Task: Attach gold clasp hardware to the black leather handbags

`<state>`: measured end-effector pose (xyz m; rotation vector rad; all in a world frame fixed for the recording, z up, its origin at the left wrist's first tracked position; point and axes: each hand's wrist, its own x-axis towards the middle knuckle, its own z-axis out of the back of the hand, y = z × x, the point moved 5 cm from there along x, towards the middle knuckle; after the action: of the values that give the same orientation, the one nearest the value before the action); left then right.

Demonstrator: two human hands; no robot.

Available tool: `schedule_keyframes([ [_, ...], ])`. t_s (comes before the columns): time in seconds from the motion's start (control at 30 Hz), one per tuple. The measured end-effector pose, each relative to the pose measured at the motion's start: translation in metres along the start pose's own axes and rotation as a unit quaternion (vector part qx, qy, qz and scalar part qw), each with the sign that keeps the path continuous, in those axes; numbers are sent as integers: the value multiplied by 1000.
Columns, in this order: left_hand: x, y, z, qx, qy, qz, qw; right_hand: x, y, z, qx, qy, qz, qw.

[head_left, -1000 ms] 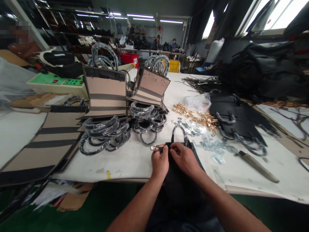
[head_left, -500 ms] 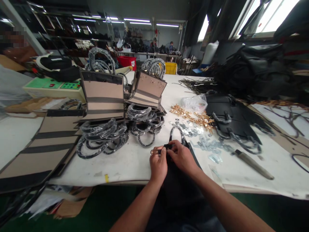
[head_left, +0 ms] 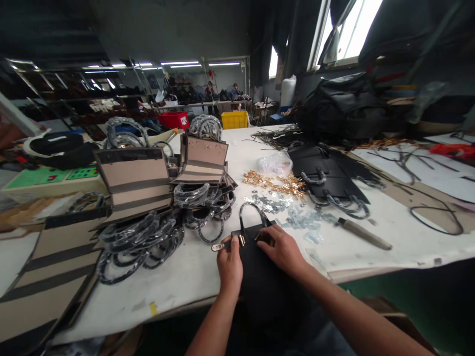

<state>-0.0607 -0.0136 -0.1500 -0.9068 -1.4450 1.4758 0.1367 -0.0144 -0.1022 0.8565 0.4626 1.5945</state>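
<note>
A black bag panel [head_left: 260,282] hangs over the table's front edge, its plastic-wrapped handle [head_left: 249,205] standing up at the far end. My left hand [head_left: 230,269] pinches a short black strap at the panel's left side. From that strap a gold-coloured metal plate [head_left: 218,247] with a slot sticks out leftward. Small gold fittings [head_left: 242,241] show at the handle's left base, beside my left thumb. My right hand [head_left: 285,249] is closed over the panel's upper right edge, by the handle's right base. Whether it also grips a small part is hidden by the fingers.
Beige-lined bag panels [head_left: 137,173] with wrapped handles [head_left: 141,237] are stacked on the left. Gold-coloured fittings [head_left: 291,184] and thin metal plates [head_left: 297,215] lie ahead. A knife-like tool with a grey-brown covering [head_left: 365,233] and finished-looking black panels [head_left: 330,173] are at the right.
My hands, formerly together at the strap, have moved apart. The strap with its gold plate now lies further left of the handle, and the gold fittings show. The camera view has turned right.
</note>
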Motion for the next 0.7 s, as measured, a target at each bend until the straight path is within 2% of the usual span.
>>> schedule_keyframes([
  [0.07, 2, 0, -2, 5, 15, 2, 1000, 2, -7, -5, -40, 38, -3, 998],
  [0.17, 5, -1, -4, 19, 49, -6, 999, 7, -11, -12, -70, 55, -11, 996],
  [0.23, 6, -6, 1, 60, 40, -29, 997, 10, -10, -14, -83, 62, -11, 995],
  [0.33, 5, -28, 8, 167, 9, -121, 979, 9, -9, -15, -108, 77, 6, 991],
  [0.4, 2, -50, 6, 212, 17, -201, 956, 9, -8, -15, -125, 83, 28, 988],
  [0.47, -2, -73, -4, 226, 43, -270, 935, 11, -7, -17, -139, 90, 44, 985],
  [0.57, -4, -103, -28, 239, 110, -344, 901, 20, -8, -21, -151, 98, 50, 982],
  [0.7, 5, -120, -72, 283, 219, -383, 852, 25, -7, -18, -138, 89, 69, 984],
])
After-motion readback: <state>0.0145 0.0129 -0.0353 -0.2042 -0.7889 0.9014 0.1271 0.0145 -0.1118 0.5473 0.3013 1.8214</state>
